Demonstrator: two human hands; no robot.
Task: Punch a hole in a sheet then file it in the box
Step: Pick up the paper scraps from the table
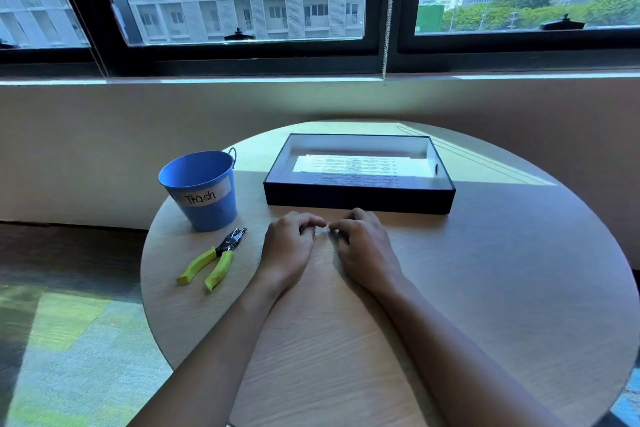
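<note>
Grip narrow on both sides: the left hand (289,246) and right hand (363,246) rest on the round pale wooden table (485,270), fingers curled under, holding nothing I can see. White printed sheets (360,168) lie inside the shallow black box (360,198) just beyond the knuckles; whether any is punched cannot be told. A green-handled metal hole punch (214,258) lies untouched beside the left hand, so filing looks either finished or not begun. A blue metal bucket (204,215) nearby is labelled "Trash".

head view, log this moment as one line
left hand: curled on table, nothing seen held | right hand: same | punch: lies left of hands | sheets: in box
</note>
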